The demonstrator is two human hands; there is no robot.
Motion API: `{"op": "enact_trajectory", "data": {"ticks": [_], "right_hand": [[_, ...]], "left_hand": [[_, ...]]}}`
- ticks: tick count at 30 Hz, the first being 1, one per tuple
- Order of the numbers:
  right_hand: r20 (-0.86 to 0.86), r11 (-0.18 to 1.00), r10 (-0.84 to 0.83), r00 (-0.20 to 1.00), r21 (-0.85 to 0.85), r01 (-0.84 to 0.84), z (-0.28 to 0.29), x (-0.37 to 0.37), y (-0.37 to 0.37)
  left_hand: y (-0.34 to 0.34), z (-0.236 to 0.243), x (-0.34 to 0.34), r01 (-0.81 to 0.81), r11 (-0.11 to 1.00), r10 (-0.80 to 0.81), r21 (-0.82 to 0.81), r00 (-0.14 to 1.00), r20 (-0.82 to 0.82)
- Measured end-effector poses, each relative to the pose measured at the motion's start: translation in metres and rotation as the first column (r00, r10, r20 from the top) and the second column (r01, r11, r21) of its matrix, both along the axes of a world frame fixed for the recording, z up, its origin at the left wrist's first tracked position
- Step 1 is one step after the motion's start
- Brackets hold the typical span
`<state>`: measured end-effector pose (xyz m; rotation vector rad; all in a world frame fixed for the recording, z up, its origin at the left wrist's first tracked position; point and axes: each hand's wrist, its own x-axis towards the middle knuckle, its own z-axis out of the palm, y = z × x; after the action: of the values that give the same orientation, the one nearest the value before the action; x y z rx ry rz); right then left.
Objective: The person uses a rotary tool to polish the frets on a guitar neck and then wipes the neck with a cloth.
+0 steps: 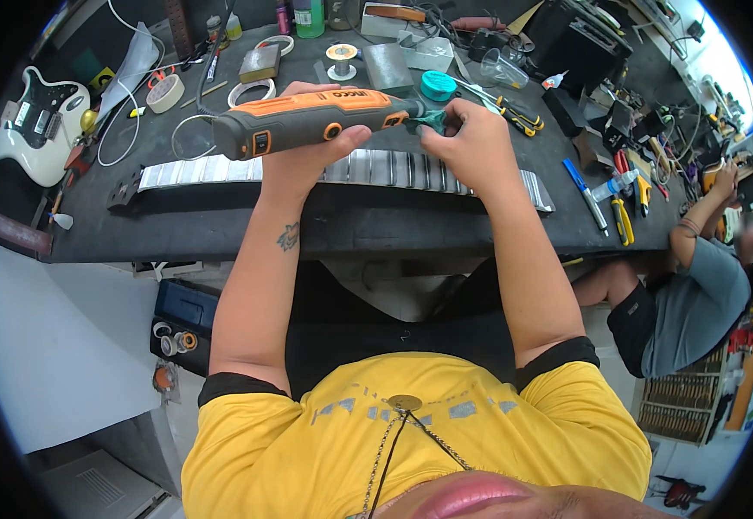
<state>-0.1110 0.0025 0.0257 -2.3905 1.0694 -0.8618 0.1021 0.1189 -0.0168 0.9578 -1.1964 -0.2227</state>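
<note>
My left hand (pixel 297 169) is wrapped round the grey and orange rotary tool (pixel 298 121) and holds it level above the bench. The tool's nose points right, toward my right hand (pixel 473 145). There the fingers of that hand pinch a crumpled green piece of cloth or paper (pixel 431 120) against the tool's tip, so the tip itself is partly hidden. Below both hands lies a guitar neck (pixel 376 170), its fretboard covered in silvery strips between the frets. The black headstock (pixel 125 192) lies toward the left.
A white guitar body (pixel 41 125) lies far left. Behind the tool are tape rolls (pixel 165 93), a solder spool (pixel 341 62) and a teal round container (pixel 438 86). Pliers (pixel 519 117), a blue marker (pixel 584 195) and yellow-handled cutters (pixel 623 222) lie right. Another person (pixel 696 285) sits at right.
</note>
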Motion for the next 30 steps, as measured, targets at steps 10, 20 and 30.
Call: {"op": "enact_trajectory", "data": {"ticks": [10, 20, 30], "right_hand": [[-0.093, 0.985, -0.156, 0.983, -0.085, 0.148, 0.014, -0.043, -0.021], [0.288, 0.971, -0.239, 0.927, 0.061, 0.231, -0.058, -0.185, -0.087], [0.273, 0.978, -0.207, 0.940, 0.075, 0.193, -0.067, -0.188, -0.082]], "left_hand": [[0.006, 0.007, 0.001, -0.120, 0.991, 0.129, 0.058, 0.972, -0.197], [0.000, 0.020, 0.006, 0.017, 0.983, 0.090, 0.183, 0.825, -0.558], [-0.007, 0.012, 0.008, -0.065, 0.981, 0.156, 0.183, 0.827, -0.540]]}}
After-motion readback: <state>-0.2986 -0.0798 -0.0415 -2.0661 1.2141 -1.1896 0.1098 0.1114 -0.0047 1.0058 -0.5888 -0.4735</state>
